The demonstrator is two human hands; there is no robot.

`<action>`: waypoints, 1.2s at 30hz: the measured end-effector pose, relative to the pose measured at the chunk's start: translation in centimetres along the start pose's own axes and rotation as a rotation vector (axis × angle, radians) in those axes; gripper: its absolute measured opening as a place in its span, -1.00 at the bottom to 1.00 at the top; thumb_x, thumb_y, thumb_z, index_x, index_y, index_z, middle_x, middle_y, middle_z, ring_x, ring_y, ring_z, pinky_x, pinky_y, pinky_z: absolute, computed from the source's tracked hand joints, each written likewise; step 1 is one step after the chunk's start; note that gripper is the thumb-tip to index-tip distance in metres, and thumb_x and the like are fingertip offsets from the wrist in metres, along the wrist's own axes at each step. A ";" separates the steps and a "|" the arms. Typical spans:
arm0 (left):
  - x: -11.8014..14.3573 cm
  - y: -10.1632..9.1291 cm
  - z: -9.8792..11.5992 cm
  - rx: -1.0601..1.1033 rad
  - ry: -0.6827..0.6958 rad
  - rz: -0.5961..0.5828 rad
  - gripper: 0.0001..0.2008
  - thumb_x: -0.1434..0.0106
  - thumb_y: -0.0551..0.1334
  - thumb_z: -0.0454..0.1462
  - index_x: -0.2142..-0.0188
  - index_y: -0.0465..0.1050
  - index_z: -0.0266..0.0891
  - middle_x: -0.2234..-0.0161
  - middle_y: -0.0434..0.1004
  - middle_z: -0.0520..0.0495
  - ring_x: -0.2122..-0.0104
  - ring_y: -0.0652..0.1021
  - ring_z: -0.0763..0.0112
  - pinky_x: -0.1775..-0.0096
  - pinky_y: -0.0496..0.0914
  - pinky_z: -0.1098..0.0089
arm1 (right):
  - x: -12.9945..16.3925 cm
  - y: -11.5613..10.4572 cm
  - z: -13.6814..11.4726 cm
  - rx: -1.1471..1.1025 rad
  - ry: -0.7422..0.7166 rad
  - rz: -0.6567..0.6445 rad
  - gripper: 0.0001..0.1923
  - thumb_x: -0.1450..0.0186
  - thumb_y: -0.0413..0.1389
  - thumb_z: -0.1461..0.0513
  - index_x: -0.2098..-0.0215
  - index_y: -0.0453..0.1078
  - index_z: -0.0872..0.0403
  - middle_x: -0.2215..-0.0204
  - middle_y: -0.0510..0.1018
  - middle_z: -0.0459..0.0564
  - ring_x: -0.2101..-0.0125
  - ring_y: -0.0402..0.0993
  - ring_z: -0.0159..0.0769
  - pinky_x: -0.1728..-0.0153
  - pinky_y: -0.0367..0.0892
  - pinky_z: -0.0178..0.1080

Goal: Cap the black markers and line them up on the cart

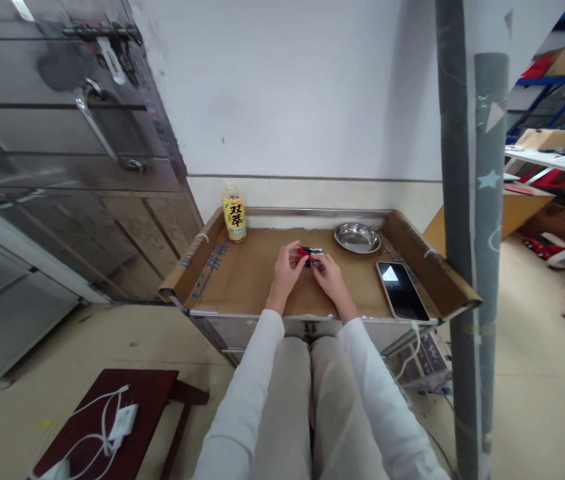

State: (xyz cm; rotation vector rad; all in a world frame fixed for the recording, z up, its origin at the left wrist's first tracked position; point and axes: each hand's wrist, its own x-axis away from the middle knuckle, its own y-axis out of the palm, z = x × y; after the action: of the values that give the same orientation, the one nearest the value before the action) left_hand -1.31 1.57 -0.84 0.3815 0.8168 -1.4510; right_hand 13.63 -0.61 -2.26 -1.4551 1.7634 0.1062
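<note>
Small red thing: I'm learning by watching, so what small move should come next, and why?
Perhaps steady the small red thing with the left hand's grip and tilt it slightly with the right hand's grip, because both grips sit close around it and hide part of it.

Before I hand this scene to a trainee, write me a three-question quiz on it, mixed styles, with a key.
1. True or false: the metal dish sits nearer to the bottle than to the phone.

2. Multiple choice: what colour is the small item pinched at the fingertips of the left hand?
A) Green
B) Red
C) Blue

3. Fill in the blank: in this view, the bottle stands toward the ____ end of the cardboard-lined surface.

Key: 1. False, it sits nearer to the phone. 2. B. 3. Left.
</note>
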 end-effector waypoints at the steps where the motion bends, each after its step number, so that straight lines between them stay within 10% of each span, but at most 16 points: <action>1: 0.0 -0.1 0.1 -0.008 0.016 -0.007 -0.66 -0.34 0.19 -0.17 -0.09 0.28 -0.15 0.08 0.45 -0.12 0.17 0.56 0.40 0.12 0.52 0.32 | 0.0 0.1 0.1 -0.013 -0.002 -0.004 -0.73 -0.30 0.00 0.28 0.06 0.42 0.05 0.13 0.49 0.10 0.19 0.48 -0.22 0.11 0.42 -0.14; 29: 0.0 -0.7 0.5 -0.001 -0.147 0.291 -0.83 -0.35 0.11 -0.24 0.09 0.34 -0.20 0.14 0.50 -0.13 0.17 0.54 0.39 0.07 0.45 0.32 | 0.1 -0.4 -0.4 0.006 0.077 0.084 -0.72 -0.38 -0.01 0.10 0.18 0.48 0.06 0.22 0.58 0.09 0.20 0.51 -0.20 0.11 0.40 -0.15; 36: 0.3 -0.7 0.0 0.022 -0.302 -0.155 -0.89 -0.27 0.12 -0.39 0.26 0.39 -0.21 0.28 0.53 0.00 0.31 0.54 0.44 0.16 0.43 0.38 | 0.2 -0.7 -0.7 0.145 0.088 0.128 -0.66 -0.43 -0.11 0.13 0.12 0.46 0.07 0.22 0.53 0.10 0.20 0.46 -0.19 0.09 0.37 -0.15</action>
State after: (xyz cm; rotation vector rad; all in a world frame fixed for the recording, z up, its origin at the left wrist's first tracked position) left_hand -2.03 1.32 -0.86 0.1117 0.5968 -1.6147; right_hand 13.85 -1.40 -1.65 -1.2609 1.8940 -0.0191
